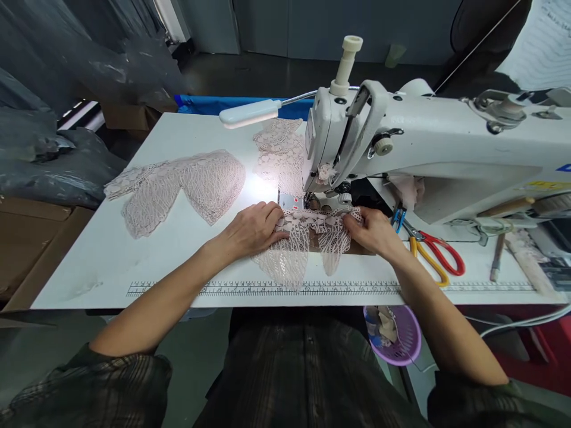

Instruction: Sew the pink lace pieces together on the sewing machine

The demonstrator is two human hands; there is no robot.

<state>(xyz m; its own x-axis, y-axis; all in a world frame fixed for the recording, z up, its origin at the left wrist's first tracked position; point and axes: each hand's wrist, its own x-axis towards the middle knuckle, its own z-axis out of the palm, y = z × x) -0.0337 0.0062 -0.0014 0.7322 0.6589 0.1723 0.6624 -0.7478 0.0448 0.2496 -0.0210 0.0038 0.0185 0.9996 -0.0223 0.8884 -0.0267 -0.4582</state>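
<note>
A pale pink lace piece (pixel 292 252) with pointed scallops lies across the front of the sewing machine's needle area, its points hanging toward me. My left hand (pixel 256 230) presses on the lace's left end, fingers curled over its edge and thumb on the near side. At the right end, my right hand (pixel 373 230) pinches the lace between thumb and fingers. The white sewing machine (pixel 423 137) stands over the upper edge of the lace; the presser foot (pixel 307 201) is just behind it, and I cannot tell whether it touches the lace.
More lace lies at left (pixel 191 181) and behind the needle (pixel 281 148). A lamp (pixel 250 113) lights the white table (pixel 156 261). Red-handled scissors (pixel 444 246) and yellow-handled scissors (pixel 430 261) lie right. A printed ruler (pixel 245 289) runs along the front edge, above a purple basket (pixel 404 342).
</note>
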